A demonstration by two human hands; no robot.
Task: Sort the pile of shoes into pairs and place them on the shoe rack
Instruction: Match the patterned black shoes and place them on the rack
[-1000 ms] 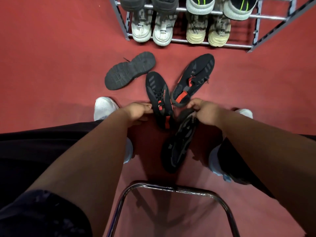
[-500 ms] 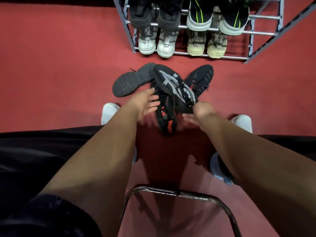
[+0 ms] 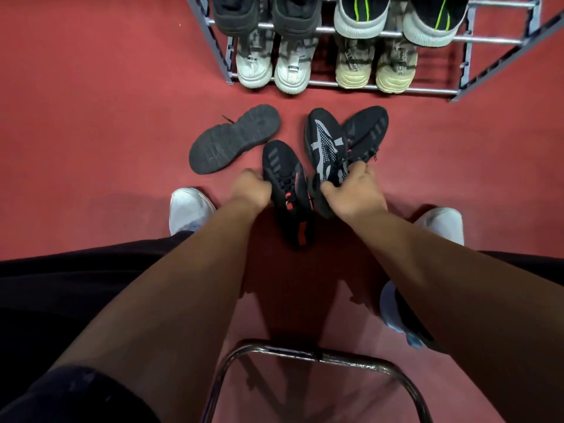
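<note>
Rack (image 3: 427,90) holds four pairs — left fingers (image 3: 263,187) grip red-marked shoe (image 3: 290,190), right fingers (image 3: 361,172) grey-striped shoe (image 3: 325,141)

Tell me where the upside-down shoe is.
In the head view, the upside-down shoe lies on the red floor, left of the orange-marked shoe, before the rack.

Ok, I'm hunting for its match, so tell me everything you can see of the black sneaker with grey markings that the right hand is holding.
The black sneaker with grey markings is a knit-looking low shoe with grey bands crossing a pale dotted panel on its upper, and black laces. It is upper side up, toe pointing toward the shoe rack. The right hand grips its heel end. It overlaps the striped black sneaker at its right; whether it rests on the floor is unclear.
</note>
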